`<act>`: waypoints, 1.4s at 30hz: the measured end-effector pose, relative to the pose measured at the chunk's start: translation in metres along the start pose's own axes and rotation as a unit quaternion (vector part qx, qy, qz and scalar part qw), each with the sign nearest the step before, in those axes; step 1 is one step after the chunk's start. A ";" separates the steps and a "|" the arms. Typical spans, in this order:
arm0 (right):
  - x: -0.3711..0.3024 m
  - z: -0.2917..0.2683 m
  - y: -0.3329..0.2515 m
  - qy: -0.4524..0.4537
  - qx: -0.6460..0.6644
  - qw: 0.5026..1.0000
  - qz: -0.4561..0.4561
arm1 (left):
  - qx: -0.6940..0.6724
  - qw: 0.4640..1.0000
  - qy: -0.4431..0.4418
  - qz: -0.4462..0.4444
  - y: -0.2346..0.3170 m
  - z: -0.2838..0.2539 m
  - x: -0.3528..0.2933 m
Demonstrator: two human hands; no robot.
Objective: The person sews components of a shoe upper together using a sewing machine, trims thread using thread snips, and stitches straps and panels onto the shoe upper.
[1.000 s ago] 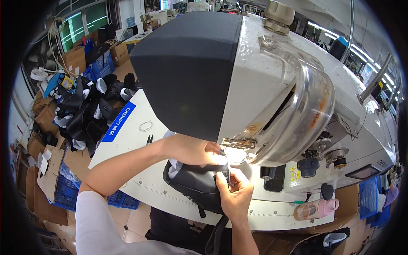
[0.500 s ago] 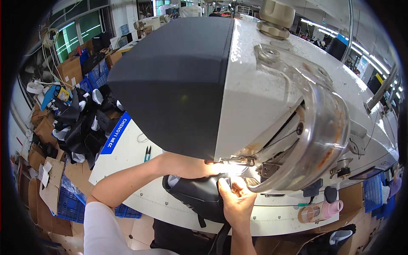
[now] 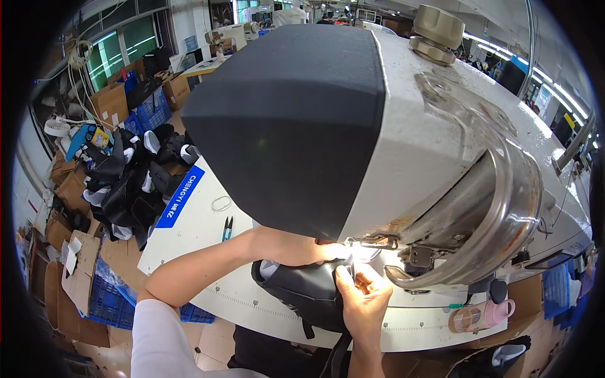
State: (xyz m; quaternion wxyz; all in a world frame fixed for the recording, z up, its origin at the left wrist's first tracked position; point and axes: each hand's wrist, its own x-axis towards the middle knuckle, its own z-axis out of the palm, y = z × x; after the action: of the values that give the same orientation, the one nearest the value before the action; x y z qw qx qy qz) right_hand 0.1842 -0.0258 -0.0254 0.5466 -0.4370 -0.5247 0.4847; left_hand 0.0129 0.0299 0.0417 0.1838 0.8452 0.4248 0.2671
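Note:
A black leather-like piece (image 3: 301,291), shaped like a small bag with pale lining showing at its left end, lies under the lit needle area of a sewing machine (image 3: 283,126). My right hand (image 3: 364,299) pinches its near right edge between thumb and fingers. From the left, my left hand (image 3: 291,247) reaches over the far side of the piece; its fingertips are lost beneath the machine head and in the lamp's glare. The needle itself cannot be made out. A black strap (image 3: 340,356) hangs from the piece toward my lap.
Thread snips (image 3: 227,229) lie on the white table (image 3: 195,252), left of my left forearm. On the right a pink-lidded bottle (image 3: 482,316) rests at the table edge. A heap of black and white pieces (image 3: 129,189), blue crates (image 3: 110,302) and cardboard boxes fill the left side.
My view has shifted, so the machine head appears farther right. Both hands and the black piece stay together at the needle area, with little visible change in hold.

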 end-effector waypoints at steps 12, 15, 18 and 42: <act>-0.006 0.014 0.014 0.040 -0.054 0.996 -0.066 | -0.112 0.988 -0.096 -0.042 0.000 -0.027 0.000; -0.001 0.010 0.014 0.036 -0.074 0.992 -0.095 | -0.067 0.995 -0.067 0.024 -0.008 -0.022 0.000; -0.004 0.009 0.003 0.043 -0.099 0.993 -0.057 | -0.017 0.998 -0.057 0.031 -0.012 -0.022 0.005; -0.025 -0.018 -0.017 -0.085 -0.134 0.985 -0.061 | -0.002 0.997 -0.001 -0.074 0.010 0.008 -0.018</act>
State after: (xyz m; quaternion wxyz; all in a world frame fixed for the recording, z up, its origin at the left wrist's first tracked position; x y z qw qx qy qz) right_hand 0.2041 -0.0527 -0.0137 0.4651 -0.4308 -0.6551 0.4109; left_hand 0.0153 0.0088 0.0354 0.2053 0.8112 0.4857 0.2527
